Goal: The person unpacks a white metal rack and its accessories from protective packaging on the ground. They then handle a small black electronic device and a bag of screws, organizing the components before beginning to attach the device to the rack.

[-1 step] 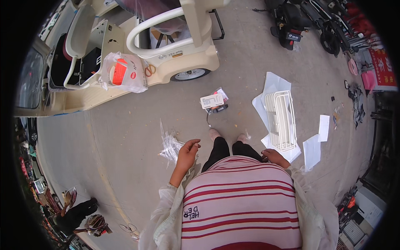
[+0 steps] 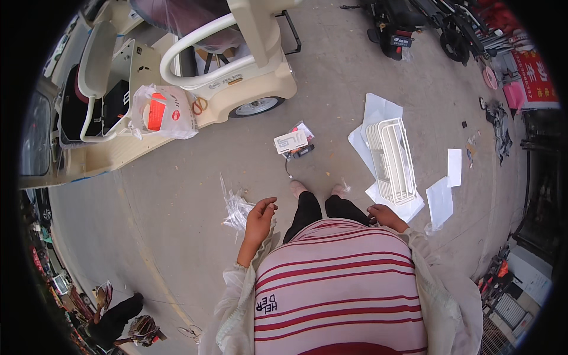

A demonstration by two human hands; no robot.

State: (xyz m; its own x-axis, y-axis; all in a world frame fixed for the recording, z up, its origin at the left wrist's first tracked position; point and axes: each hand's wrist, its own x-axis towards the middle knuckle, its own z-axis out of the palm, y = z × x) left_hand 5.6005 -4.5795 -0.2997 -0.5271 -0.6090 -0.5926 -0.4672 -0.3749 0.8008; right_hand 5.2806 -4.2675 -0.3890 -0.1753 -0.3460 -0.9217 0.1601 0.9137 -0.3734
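Note:
My left hand (image 2: 258, 220) hangs in front of my left side, its fingers loosely bent and apart, with nothing in it. Beyond it on the ground lies crumpled clear plastic wrap (image 2: 238, 210). My right hand (image 2: 388, 218) hangs by my right thigh, loosely curled; nothing shows in it, though some of its fingers are hidden. Just past that hand a white wire basket (image 2: 390, 161) rests on white sheets (image 2: 357, 142). Ahead of my feet are a flat white piece with cut-out slots (image 2: 290, 142) and a black part with a cable (image 2: 303, 151). Neither hand touches these things.
A cream three-wheeled vehicle (image 2: 260, 89) stands at the far left, with a plastic bag (image 2: 168, 115) and orange-handled scissors (image 2: 200, 106) on its floor edge. Parked scooters (image 2: 395, 32) are at the far right. More white sheets (image 2: 439, 201) lie to the right. Another person (image 2: 112, 322) is at lower left.
My view has turned slightly, so the vehicle, basket and ground items sit further left in the picture. Both hands keep nearly the same pose.

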